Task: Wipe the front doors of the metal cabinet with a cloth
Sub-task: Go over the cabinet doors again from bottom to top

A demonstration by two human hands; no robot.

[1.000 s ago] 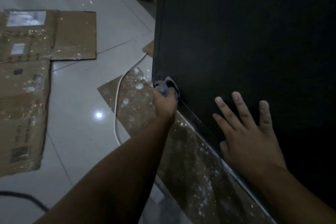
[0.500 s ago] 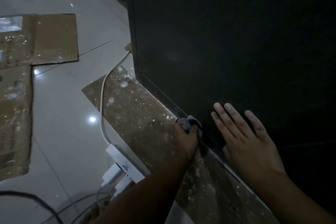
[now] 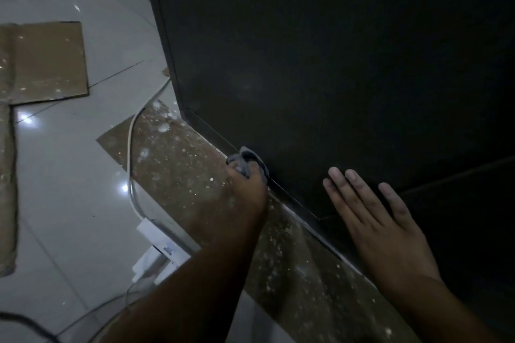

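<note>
The dark metal cabinet (image 3: 320,64) fills the right and top of the view, its front door reaching down to the floor. My left hand (image 3: 246,186) grips a small grey cloth (image 3: 245,160) and presses it against the bottom edge of the door. My right hand (image 3: 373,220) lies flat on the lower door with straight, spread fingers, to the right of the cloth. A thin seam runs across the door beside my right hand.
Paint-speckled cardboard (image 3: 195,175) lies on the floor under the cabinet's front edge. More flattened cardboard (image 3: 47,64) covers the grey tiles at the left. A white cable (image 3: 131,153) leads to a white power strip (image 3: 161,248). A dark cable (image 3: 25,323) crosses the bottom left corner.
My left hand slid the cloth along the door's bottom edge from the left corner toward my right hand. The right hand stayed flat on the door. The camera view shifted.
</note>
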